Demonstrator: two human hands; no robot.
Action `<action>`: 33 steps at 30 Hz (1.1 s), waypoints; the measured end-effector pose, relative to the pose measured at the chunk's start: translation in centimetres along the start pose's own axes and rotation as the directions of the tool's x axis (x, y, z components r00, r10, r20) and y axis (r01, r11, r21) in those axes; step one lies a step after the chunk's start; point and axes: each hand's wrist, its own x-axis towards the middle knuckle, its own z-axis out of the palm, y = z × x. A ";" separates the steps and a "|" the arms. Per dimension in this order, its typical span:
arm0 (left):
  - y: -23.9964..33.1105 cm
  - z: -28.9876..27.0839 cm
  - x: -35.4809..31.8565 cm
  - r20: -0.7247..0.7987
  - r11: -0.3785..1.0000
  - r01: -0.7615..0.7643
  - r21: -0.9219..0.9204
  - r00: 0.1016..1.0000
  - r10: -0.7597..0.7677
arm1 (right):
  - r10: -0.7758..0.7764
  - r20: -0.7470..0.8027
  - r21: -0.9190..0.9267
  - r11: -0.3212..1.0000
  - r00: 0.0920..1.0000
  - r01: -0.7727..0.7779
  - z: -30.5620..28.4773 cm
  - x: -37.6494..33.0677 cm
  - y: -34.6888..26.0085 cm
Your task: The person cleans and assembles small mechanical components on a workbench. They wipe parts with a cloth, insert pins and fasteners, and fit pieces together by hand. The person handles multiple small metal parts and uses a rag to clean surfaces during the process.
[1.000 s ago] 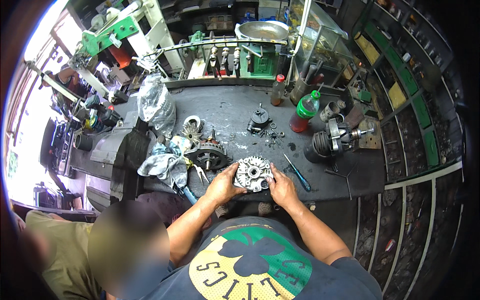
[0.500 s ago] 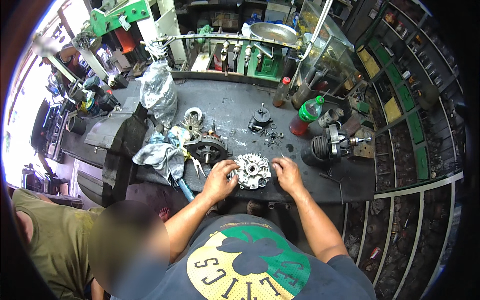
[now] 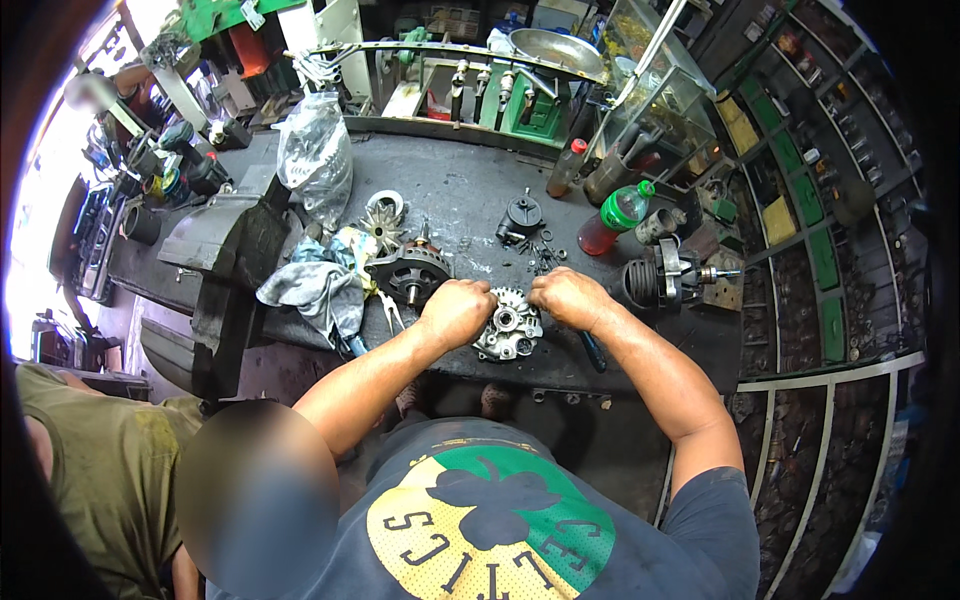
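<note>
Two bare hands close on a silvery cast alternator housing [image 3: 508, 326] that lies near the front edge of the dark workbench [image 3: 470, 190]. The left hand [image 3: 455, 312] is curled into a loose fist over the housing's left rim, its fingers wrapped down onto the metal. The right hand [image 3: 566, 298] presses on the housing's upper right rim with fingers bent; whether they pinch a small part cannot be told, since the knuckles hide the tips.

Just beyond the left fingers stands a dark round stator body [image 3: 410, 273], and farther out from it a finned fan disc [image 3: 384, 222]. Left of the left fingers lies a crumpled grey rag [image 3: 310, 288]. Under the right wrist a blue-handled screwdriver [image 3: 592, 350] pokes out. Beyond the right fingers small bolts [image 3: 545, 255] are scattered, with a small black part [image 3: 521, 217] behind them. Out to the right of the right fingers sit a rotor with shaft [image 3: 665, 280] and a green-capped bottle of red liquid [image 3: 612, 216].
</note>
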 end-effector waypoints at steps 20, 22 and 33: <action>0.7 0.3 -1.4 -0.017 0.992 0.086 -0.088 0.996 -0.088 | 0.378 -0.241 0.388 0.882 0.894 -0.268 5.0 -3.2 -11.7; 0.5 0.2 -1.4 0.002 0.994 0.080 -0.075 0.997 -0.081 | 0.387 -0.306 0.408 0.879 0.870 -0.247 6.0 -3.1 -12.0; 1.4 -1.3 -0.5 -0.156 0.965 0.096 -0.244 0.978 -0.136 | 0.453 -0.540 0.519 0.843 0.709 -0.142 8.1 -2.6 -12.6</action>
